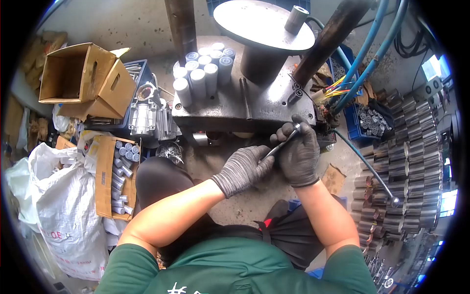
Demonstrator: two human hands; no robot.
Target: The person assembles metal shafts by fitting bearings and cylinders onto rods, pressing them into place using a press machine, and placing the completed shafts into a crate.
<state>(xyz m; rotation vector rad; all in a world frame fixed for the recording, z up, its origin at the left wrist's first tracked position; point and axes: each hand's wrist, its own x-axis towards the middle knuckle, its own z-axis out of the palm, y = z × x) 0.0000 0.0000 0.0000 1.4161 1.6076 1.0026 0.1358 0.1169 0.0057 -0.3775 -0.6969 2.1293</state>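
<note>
A slim metal shaft slants between my two gloved hands, in front of the machine's base plate. My left hand, in a grey knit glove, is closed with its thumb and fingers on the lower end. Around the upper end, my right hand in a darker glove is closed, and a shiny tip shows between its fingers. Beyond my hands, another dark rod lies on the steel base plate. Small black-sealed bearings sit near that plate's right edge.
Several grey cylinders stand on the plate's left. A round steel disc carries one metal sleeve. Cardboard boxes and a white sack are left. Stacked metal cylinders and a ball-ended lever are right.
</note>
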